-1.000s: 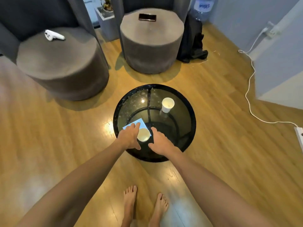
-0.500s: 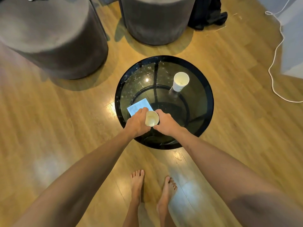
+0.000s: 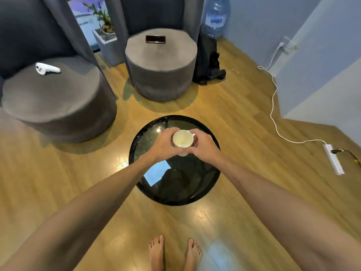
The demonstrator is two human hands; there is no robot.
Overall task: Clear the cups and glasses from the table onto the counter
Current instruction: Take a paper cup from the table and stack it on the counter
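A white paper cup (image 3: 182, 139) is held between both hands above the round black glass table (image 3: 134, 153); its open mouth faces me and looks empty. My left hand (image 3: 164, 144) wraps its left side and my right hand (image 3: 204, 144) its right side. A white sliver (image 3: 193, 135) shows just past the cup's right rim; I cannot tell whether it belongs to the second cup, which is otherwise hidden behind my hands. A light blue sheet (image 3: 156, 172) lies on the table's near left part.
Two grey round stools stand beyond the table: the left one (image 3: 58, 106) carries a white controller (image 3: 46, 69), the far one (image 3: 161, 65) a phone (image 3: 155, 39). A water bottle (image 3: 214, 16) and black bag (image 3: 208, 61) stand behind. A white cable (image 3: 273, 106) and power strip (image 3: 333, 161) lie right.
The cup has come up off the blue sheet and now hangs above the table in both hands. The view has tilted up, and the second cup is no longer plainly visible.
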